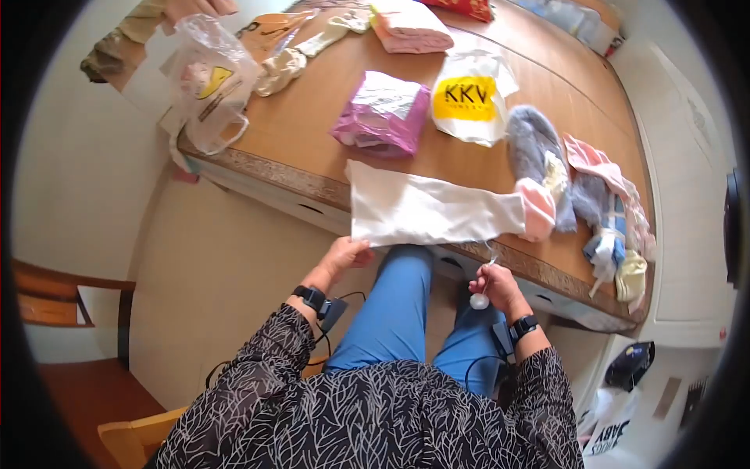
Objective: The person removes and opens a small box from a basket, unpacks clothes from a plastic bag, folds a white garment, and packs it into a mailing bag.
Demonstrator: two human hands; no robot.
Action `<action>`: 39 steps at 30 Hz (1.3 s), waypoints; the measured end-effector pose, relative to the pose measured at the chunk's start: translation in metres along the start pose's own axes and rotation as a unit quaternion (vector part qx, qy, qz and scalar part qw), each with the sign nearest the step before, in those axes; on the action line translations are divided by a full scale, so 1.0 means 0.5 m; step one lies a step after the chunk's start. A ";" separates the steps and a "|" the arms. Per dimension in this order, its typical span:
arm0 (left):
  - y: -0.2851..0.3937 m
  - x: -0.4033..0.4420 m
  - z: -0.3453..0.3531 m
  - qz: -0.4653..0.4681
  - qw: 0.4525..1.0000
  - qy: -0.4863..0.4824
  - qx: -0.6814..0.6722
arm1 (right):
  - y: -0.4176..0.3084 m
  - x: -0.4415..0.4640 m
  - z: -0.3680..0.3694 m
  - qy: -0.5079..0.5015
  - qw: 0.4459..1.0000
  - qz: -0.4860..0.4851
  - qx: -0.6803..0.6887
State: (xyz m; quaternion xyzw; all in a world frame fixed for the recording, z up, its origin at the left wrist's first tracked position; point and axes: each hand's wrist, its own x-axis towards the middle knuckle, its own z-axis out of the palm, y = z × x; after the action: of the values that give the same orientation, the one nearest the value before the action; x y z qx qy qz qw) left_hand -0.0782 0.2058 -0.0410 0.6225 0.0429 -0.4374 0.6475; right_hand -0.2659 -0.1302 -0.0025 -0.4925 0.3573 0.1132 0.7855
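Observation:
A long white cloth tube, perhaps a sleeve or stocking, lies across the table's front edge. Its right end meets a rolled pink fabric piece. At the lower left corner of the white cloth, my left hand is closed, pinching the edge. My right hand is closed just below the cloth's right part, on a thin pale cord that runs up toward the fabric. From this hand hangs a small round white piece; what it is I cannot make out.
On the wooden table lie a purple package, a white KKV bag, grey fuzzy fabric, folded pink cloth and a heap of socks or small garments. Another person's hand is by a clear plastic bag.

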 end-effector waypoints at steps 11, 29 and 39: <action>0.000 -0.024 0.002 0.158 0.956 0.135 0.205 | -0.106 -0.072 -0.032 0.089 0.991 -0.092 -0.039; 0.206 0.001 -0.027 0.292 0.873 0.193 0.339 | -0.208 0.014 0.029 0.244 0.581 -0.457 -0.628; 0.382 0.166 -0.022 0.363 0.744 0.257 0.499 | -0.224 0.168 0.240 0.030 0.656 -0.465 -0.594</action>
State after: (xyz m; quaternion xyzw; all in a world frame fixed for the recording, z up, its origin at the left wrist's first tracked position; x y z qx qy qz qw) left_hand 0.0965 0.1420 0.0535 0.9140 -0.2466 0.0482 0.3184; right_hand -0.0924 -0.0973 0.0498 -0.9591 -0.0384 -0.0930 0.2645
